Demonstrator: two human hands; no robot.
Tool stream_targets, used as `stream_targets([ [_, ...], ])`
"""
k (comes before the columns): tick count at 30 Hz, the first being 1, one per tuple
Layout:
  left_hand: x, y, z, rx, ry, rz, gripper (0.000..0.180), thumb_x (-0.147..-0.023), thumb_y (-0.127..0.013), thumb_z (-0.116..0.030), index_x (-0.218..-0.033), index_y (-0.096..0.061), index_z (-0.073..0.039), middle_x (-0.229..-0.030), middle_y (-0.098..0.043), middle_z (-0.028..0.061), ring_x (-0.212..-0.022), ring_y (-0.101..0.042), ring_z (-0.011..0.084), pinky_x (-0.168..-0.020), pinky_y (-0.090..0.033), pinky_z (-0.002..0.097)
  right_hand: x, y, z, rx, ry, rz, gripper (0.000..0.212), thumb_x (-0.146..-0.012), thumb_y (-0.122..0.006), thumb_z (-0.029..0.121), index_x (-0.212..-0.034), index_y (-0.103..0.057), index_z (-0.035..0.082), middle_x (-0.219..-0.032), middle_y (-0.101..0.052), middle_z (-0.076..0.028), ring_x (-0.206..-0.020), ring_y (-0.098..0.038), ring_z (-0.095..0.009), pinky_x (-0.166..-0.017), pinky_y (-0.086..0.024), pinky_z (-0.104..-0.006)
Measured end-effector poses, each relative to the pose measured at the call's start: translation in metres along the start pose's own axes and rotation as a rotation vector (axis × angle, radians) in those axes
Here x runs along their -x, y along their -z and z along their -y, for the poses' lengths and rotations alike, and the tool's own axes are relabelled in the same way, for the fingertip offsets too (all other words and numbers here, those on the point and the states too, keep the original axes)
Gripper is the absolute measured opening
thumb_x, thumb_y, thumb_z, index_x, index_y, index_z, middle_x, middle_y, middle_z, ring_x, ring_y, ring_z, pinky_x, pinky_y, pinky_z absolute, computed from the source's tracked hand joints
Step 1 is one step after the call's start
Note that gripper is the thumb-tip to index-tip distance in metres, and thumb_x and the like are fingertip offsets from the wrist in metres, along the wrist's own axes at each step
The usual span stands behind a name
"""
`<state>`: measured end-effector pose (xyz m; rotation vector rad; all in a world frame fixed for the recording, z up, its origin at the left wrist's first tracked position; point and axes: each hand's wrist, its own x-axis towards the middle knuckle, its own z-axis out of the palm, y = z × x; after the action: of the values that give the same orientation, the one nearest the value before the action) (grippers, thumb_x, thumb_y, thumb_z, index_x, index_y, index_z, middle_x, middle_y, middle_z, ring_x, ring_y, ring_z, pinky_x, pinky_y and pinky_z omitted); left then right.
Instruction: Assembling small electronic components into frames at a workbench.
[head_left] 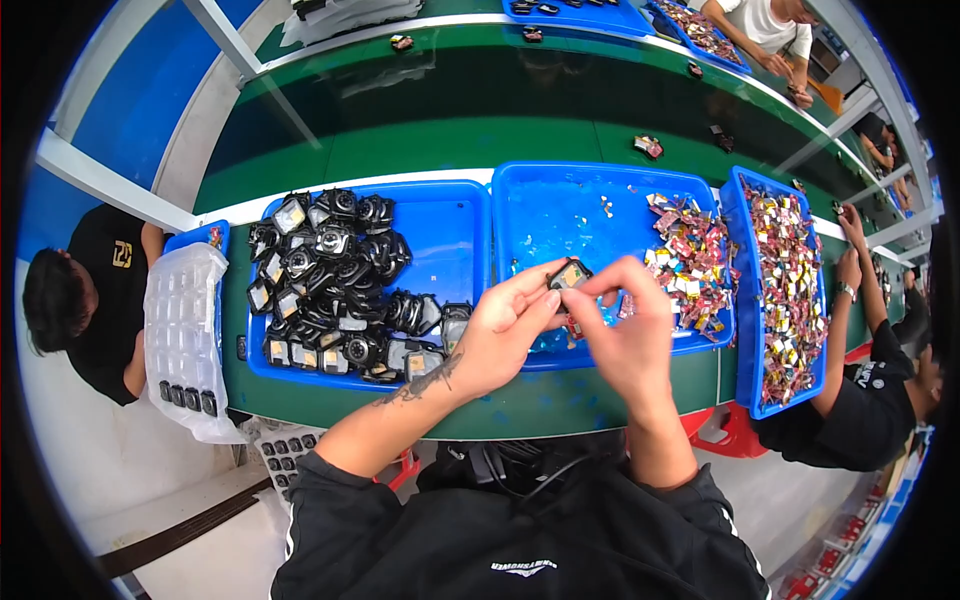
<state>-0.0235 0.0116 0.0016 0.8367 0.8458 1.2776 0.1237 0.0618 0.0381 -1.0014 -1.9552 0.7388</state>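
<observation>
My left hand point(508, 322) grips a small black watch-like casing point(570, 276) between thumb and fingers, its back with a pale patch turned up. Close beside it, my right hand point(630, 335) is closed in a pinch at the casing's lower right edge; whatever its fingertips hold is hidden or too small to make out. Both hands are over the blue tray point(530, 172) in the middle, which has small parts with red, yellow and white wrapping point(690, 260) at its right side. Left of my hands, a second blue tray point(440, 195) carries a heap of similar black casings point(335, 240).
A narrow blue bin point(742, 380) full of wrapped small parts stands at the right. Clear plastic blister trays point(185, 310) lie at the left. Beyond the trays runs a green conveyor belt point(450, 110) with a few scattered parts. Co-workers sit at left point(100, 290), right point(850, 400) and far right.
</observation>
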Motion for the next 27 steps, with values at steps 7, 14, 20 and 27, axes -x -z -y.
stream_targets([
  [7,-0.002,-0.004,-0.013,0.114,-0.07,-0.156,0.044,-0.1,-0.047,-0.006,-0.142,-0.037,0.003,-0.127,-0.057,0.0156,-0.116,-0.059,0.0229,-0.099,-0.05,0.0359,0.02,0.011,-0.007,-0.597,-0.422,0.143,0.017,-0.083,-0.07,-0.004,-0.098,-0.063,-0.001,-0.092,-0.065,-0.005,-0.086,-0.062,-0.009,-0.072,-0.055,-0.0218],
  [14,0.0,0.008,-0.022,-0.735,-0.534,0.019,0.036,-0.091,-0.053,0.006,-0.126,-0.059,0.0,-0.125,-0.058,0.0192,-0.112,-0.061,0.0249,-0.094,-0.051,0.0322,0.015,0.016,-0.003,-0.721,-0.455,0.128,0.012,-0.085,-0.067,-0.005,-0.096,-0.063,-0.002,-0.089,-0.065,-0.004,-0.083,-0.062,-0.007,-0.07,-0.054,-0.0203],
  [20,0.001,0.003,-0.026,-0.973,-0.613,-0.009,0.032,-0.08,-0.067,0.006,-0.111,-0.069,-0.003,-0.122,-0.061,0.0156,-0.101,-0.067,0.0251,-0.08,-0.057,0.0301,0.016,0.02,-0.004,-0.714,-0.444,0.146,0.012,-0.086,-0.068,-0.003,-0.096,-0.063,-0.002,-0.088,-0.065,-0.004,-0.082,-0.061,-0.007,-0.069,-0.054,-0.0201],
  [27,0.003,0.008,-0.018,-1.151,-0.771,-0.008,0.026,-0.079,-0.072,-0.001,-0.105,-0.071,-0.002,-0.112,-0.066,0.0132,-0.096,-0.068,0.0252,-0.079,-0.056,0.0321,0.012,0.019,-0.006,-0.586,-0.452,0.241,0.008,-0.088,-0.068,0.002,-0.094,-0.063,0.001,-0.086,-0.063,-0.001,-0.082,-0.06,-0.007,-0.071,-0.054,-0.0215],
])
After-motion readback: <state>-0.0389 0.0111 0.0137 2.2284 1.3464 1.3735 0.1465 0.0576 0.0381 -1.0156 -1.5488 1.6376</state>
